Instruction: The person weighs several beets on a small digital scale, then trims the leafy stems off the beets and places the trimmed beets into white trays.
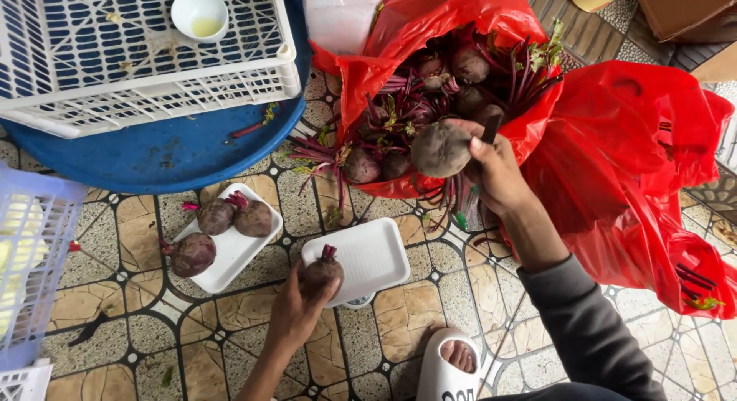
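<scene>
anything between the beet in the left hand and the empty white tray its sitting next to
Nothing visible. The left hand holds a trimmed beet right at the near edge of the empty white tray, touching or just over its rim, and the tray's surface is bare.

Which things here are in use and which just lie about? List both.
In use: left hand on trimmed beetroot, white foam tray; right hand holding beetroot, red bag of beetroots, filled tray.
Lying about: white crate, small bowl, blue tub, sandal.
</scene>
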